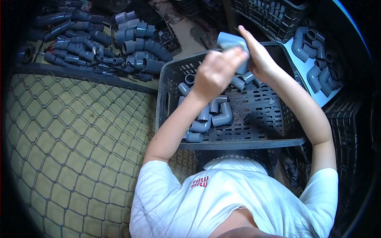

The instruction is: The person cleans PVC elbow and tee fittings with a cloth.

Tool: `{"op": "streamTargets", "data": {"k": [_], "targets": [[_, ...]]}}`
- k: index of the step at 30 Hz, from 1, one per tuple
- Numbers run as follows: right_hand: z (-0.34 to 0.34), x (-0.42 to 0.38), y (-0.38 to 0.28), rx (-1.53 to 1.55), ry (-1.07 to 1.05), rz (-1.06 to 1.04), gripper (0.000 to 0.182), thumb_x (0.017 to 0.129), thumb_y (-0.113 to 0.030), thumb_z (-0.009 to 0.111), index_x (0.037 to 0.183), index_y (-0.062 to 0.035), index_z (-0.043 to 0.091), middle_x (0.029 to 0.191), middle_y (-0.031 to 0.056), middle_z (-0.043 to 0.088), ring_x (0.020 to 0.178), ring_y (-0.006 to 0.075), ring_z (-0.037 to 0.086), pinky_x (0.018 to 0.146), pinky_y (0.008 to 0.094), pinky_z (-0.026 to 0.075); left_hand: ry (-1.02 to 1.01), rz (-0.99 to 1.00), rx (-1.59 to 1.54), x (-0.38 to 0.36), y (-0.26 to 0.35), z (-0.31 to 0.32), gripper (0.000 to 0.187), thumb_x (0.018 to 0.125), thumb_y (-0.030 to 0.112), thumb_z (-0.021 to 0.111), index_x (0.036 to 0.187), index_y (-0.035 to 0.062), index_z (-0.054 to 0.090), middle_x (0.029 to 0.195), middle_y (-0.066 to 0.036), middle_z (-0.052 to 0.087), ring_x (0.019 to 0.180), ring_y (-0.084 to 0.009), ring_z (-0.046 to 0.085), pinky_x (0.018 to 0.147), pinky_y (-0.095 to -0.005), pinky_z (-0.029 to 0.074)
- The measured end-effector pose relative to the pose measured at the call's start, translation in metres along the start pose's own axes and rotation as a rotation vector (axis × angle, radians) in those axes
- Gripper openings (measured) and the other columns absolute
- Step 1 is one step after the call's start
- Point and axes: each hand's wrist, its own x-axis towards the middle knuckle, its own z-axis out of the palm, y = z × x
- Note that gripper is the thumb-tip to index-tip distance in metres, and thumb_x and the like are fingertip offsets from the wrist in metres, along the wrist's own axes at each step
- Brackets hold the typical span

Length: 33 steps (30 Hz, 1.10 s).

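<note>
A grey pipe elbow [232,40] is held above the back of a black plastic crate [242,145]. My right hand [260,57] is wrapped round its right side. Blurred by motion, my left hand [217,73] has its curled fingers against the elbow's surface; what they hold, if anything, cannot be made out. Below the hands, several grey elbows lie in the crate, mostly in its left half, among them a curved one [223,115] and one near the front rim [194,137].
Piles of grey pipe fittings [139,47] lie at the back left, beyond a wire mesh panel [79,131]. More elbows [313,77] rest on a pale surface [302,67] at the right. Another black crate [274,16] stands at the back, and dark crates [343,131] are stacked at the right.
</note>
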Motion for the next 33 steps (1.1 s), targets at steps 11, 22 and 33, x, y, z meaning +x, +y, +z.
{"op": "streamTargets", "data": {"k": [11, 22, 33], "targets": [[-0.019, 0.014, 0.003, -0.033, -0.113, 0.003, 0.063, 0.088, -0.066, 0.059, 0.109, -0.0061, 0.066, 0.096, 0.0079, 0.067, 0.086, 0.0145, 0.067, 0.077, 0.0302, 0.055, 0.099, -0.032, -0.072, 0.005, -0.006, -0.001, 0.037, 0.077, -0.006, 0.071, 0.111, 0.0061, 0.072, 0.111, -0.009, 0.071, 0.088, -0.0252, 0.066, 0.079, -0.0331, 0.054], [-0.031, 0.022, -0.005, 0.171, 0.065, 0.152, 0.045, 0.105, -0.042, 0.037, 0.114, -0.0028, 0.057, 0.099, 0.0102, 0.064, 0.084, 0.0166, 0.066, 0.076, 0.0363, 0.058, -0.036, -0.168, -0.362, 0.003, 0.001, 0.000, 0.027, 0.079, -0.003, 0.069, 0.103, 0.0074, 0.072, 0.106, -0.009, 0.072, 0.093, -0.0246, 0.068, 0.083, -0.0343, 0.053], [-0.011, 0.000, -0.017, -0.097, 0.056, -0.055, 0.059, 0.107, -0.046, 0.019, 0.129, -0.0074, 0.057, 0.111, 0.0113, 0.067, 0.100, 0.0165, 0.066, 0.084, 0.0331, 0.055, -0.015, -0.054, -0.189, 0.002, -0.011, -0.002, 0.039, 0.073, -0.007, 0.070, 0.110, 0.0055, 0.069, 0.109, -0.010, 0.070, 0.089, -0.0269, 0.067, 0.079, -0.0351, 0.054]]}}
